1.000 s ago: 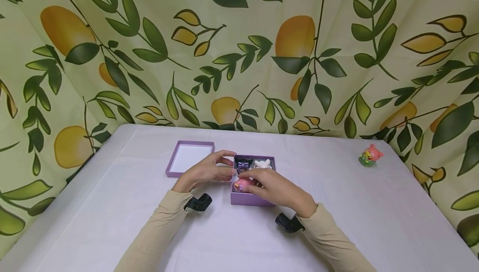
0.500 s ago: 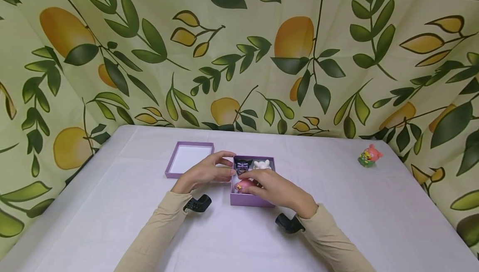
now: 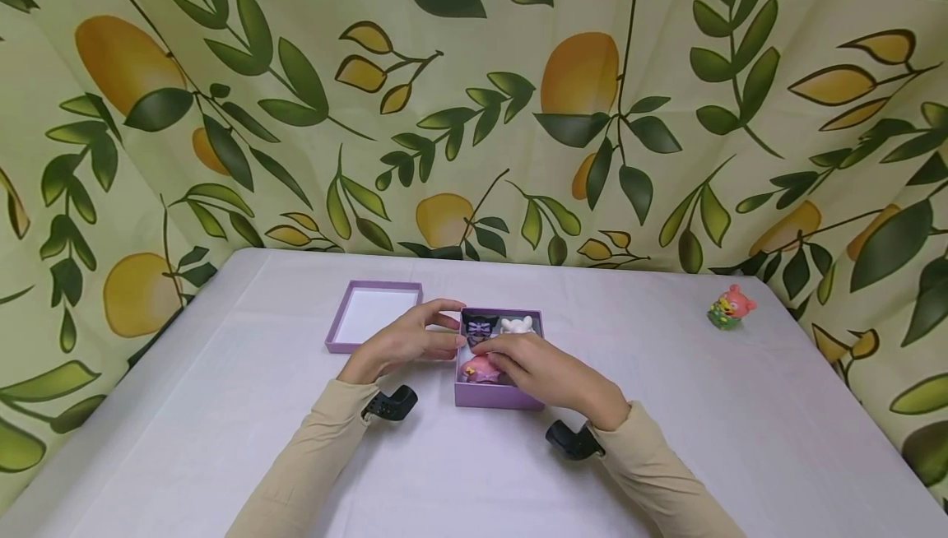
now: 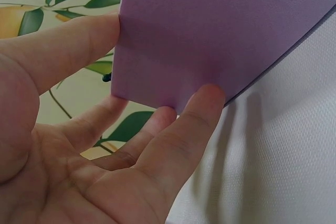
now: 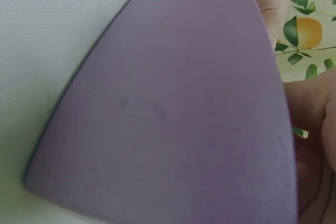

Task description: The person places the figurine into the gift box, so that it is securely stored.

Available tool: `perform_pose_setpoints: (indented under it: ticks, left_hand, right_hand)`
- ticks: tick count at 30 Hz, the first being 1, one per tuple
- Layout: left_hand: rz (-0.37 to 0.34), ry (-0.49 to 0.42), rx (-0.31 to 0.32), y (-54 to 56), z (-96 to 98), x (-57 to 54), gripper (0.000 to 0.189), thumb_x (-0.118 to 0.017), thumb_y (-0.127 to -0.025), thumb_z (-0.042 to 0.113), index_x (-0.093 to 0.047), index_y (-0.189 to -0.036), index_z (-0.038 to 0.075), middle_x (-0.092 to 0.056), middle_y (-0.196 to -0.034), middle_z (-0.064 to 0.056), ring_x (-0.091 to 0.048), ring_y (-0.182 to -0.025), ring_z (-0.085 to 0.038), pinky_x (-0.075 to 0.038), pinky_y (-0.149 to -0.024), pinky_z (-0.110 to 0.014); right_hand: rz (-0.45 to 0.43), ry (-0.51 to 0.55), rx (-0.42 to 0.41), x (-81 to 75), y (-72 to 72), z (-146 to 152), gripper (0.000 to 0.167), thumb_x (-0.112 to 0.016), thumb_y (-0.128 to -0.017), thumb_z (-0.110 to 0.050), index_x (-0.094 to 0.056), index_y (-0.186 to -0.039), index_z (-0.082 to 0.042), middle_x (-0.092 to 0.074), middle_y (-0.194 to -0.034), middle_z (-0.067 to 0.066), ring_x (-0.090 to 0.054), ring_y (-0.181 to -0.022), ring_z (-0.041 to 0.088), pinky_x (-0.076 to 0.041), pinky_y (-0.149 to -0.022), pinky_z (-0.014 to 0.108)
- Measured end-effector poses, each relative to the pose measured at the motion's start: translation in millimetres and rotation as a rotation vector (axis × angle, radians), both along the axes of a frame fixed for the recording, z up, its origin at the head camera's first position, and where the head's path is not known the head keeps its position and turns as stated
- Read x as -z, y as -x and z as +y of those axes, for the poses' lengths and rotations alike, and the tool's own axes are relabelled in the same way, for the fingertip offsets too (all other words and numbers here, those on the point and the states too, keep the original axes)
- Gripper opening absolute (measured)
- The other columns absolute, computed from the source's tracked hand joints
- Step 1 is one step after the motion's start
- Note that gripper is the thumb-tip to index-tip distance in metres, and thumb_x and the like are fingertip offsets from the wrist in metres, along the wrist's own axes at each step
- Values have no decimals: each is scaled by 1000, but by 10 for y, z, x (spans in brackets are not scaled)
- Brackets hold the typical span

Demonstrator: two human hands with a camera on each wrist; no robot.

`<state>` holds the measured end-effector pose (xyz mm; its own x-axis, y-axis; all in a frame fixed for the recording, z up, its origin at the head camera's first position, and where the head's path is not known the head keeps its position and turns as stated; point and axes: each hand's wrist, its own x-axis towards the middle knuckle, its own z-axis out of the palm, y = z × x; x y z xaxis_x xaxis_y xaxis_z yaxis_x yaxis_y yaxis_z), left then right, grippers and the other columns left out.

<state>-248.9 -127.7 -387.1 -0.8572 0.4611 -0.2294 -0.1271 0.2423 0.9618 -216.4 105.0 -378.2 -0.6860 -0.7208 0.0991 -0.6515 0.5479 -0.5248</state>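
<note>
In the head view, a purple box (image 3: 498, 396) stands uncovered on the table. Inside it are a black-and-purple figurine (image 3: 480, 326), a white figurine (image 3: 517, 325) and a pink figurine (image 3: 480, 368). My left hand (image 3: 411, 335) touches the box's left side; in the left wrist view, the thumb meets the rim and spread fingers (image 4: 199, 114) rest against the wall. From the right, my right hand (image 3: 551, 364) reaches into the box and holds the pink figurine, covering its right part. The box wall hides these fingertips in the right wrist view.
The purple-edged lid (image 3: 374, 316), white inside, lies behind my left hand. A pink-and-green figurine (image 3: 731, 308) stands at the table's back right. A fruit-and-leaf patterned curtain (image 3: 474, 110) rises behind the white-covered table (image 3: 637, 472).
My right thumb has drawn back a little to the right, and more of the pink figurine shows. The left hand and the box look still.
</note>
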Motion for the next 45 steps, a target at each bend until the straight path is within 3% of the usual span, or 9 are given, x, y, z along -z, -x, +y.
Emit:
perform_pose_setpoints:
  ticks: [14, 20, 31, 45]
  left_hand:
    - [-7, 5, -5, 3, 7, 7, 59, -67, -91, 6, -42, -145, 5, -48, -132, -24, -67, -93, -19, -60, -93, -37]
    - [10, 6, 9, 2, -8, 6, 61, -68, -91, 8, -41, -145, 3, -47, -131, -25, -67, -95, -20, -61, -92, -36]
    - [2, 6, 7, 6, -8, 6, 61, -67, -92, 7, -40, -146, 2, -47, -133, -26, -67, -94, -19, -60, -95, -39]
    - [4, 9, 6, 5, -12, 9, 61, -67, -91, 7, -40, -146, 3, -47, -133, -26, -67, -94, -19, -60, -94, -39]
  right_hand:
    - [-6, 7, 16, -3, -10, 1, 25, -59, -100, -17, -69, -121, -6, -73, -114, 3, -62, -93, 9, -58, -84, 26]
    - [-17, -8, 54, 0, -25, -38, 25, -60, -99, -18, -69, -121, -8, -73, -116, 2, -64, -100, 10, -58, -90, 31]
    - [-36, 45, 41, -35, -25, -2, 27, -61, -99, -20, -68, -122, -6, -71, -117, 5, -70, -98, 14, -60, -87, 26]
    - [-81, 112, 72, -127, -15, 70, 32, -72, -91, -17, -67, -120, -4, -71, -115, 9, -70, -95, 15, -60, -80, 25]
